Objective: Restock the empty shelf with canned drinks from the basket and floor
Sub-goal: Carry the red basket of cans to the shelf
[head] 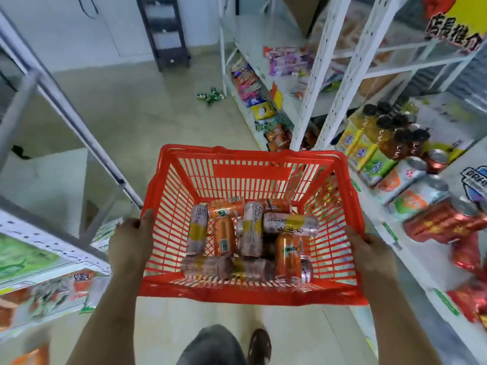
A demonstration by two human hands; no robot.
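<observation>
I carry a red plastic basket (253, 172) in front of me, above the floor. My left hand (130, 241) grips its left rim and my right hand (369, 248) grips its right rim. Inside lie several cans on their sides: orange soda cans (288, 254) and silver-and-yellow tall cans (197, 227). Far ahead, a small cluster of green cans (210, 95) lies on the floor beside the right shelving. A bare white shelf (263, 30) sits high at the back right.
White racks line both sides of the aisle. The right rack (340, 72) holds snack bags, bottled drinks (390, 133) and red cans (445, 222). The left rack (52, 243) holds packets. A dark step stool (166, 32) stands at the far wall.
</observation>
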